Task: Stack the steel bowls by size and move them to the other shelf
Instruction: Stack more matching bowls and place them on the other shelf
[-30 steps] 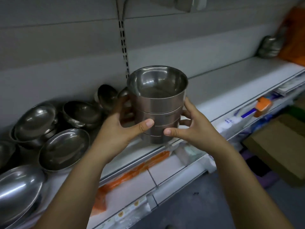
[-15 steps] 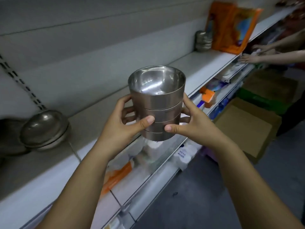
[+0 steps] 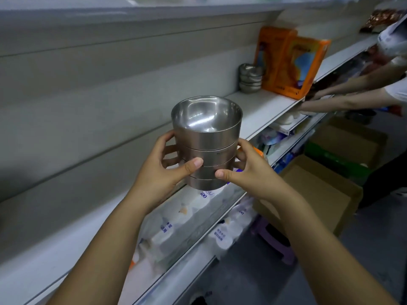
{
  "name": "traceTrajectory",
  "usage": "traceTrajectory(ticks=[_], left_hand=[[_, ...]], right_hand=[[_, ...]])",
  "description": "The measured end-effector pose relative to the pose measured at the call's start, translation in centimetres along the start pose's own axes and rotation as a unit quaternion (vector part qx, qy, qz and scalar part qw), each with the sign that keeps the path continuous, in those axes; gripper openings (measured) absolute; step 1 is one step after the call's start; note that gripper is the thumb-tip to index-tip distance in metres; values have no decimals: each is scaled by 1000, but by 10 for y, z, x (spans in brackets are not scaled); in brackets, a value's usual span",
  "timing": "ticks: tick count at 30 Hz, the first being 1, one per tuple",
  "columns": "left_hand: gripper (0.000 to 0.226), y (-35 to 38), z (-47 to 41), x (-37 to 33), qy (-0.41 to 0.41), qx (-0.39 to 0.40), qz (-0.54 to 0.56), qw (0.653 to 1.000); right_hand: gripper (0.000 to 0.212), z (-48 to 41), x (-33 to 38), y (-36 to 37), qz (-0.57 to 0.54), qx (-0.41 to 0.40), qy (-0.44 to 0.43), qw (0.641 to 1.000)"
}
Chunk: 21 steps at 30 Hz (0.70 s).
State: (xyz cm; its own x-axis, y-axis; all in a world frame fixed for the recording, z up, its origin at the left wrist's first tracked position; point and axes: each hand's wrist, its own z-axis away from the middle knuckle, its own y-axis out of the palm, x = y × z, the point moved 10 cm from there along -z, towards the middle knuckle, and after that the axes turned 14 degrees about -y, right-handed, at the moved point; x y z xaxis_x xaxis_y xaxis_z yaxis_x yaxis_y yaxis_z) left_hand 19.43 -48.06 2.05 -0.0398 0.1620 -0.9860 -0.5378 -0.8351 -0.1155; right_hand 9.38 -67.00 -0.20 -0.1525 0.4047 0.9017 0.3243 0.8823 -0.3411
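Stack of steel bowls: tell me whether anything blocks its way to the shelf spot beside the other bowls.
Nothing visible does. The left hand and right hand hold the stack over the shelf edge; the shelf surface up to the other bowls shows bare. Another person's arms reach beyond the orange boxes, outside that path.

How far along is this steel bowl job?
Stacking looks done: four steel bowls sit nested in one stack. In hand: the left hand and right hand grip it in the air, off the shelf. Left: setting it down, probably near the other bowl stack by the orange boxes.
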Motion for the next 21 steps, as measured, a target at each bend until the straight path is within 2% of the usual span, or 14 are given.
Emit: traceTrajectory(ticks=[3, 5, 9, 14, 18, 21], left_hand=[[84, 9, -34, 0, 0, -12, 1, 1000], [79, 14, -58, -3, -1, -14, -9, 1000], [75, 30, -111, -8, -10, -5, -7, 1000], [86, 61, -162, -12, -9, 18, -20, 1000], [99, 80, -195, -12, -1, -2, -37, 999], [101, 93, -219, -15, 3, -20, -37, 999]], right_hand=[[87, -31, -15, -17, -2, 4, 2, 1000], [84, -51, -22, -24, -6, 9, 5, 1000], [88, -88, -46, -49, 3, -4, 29, 1000], [88, -118, -76, -86, 24, -31, 39, 998], [87, -144, -95, -108, 15, -32, 28, 999], [94, -169, -112, -126, 11, -18, 23, 1000]])
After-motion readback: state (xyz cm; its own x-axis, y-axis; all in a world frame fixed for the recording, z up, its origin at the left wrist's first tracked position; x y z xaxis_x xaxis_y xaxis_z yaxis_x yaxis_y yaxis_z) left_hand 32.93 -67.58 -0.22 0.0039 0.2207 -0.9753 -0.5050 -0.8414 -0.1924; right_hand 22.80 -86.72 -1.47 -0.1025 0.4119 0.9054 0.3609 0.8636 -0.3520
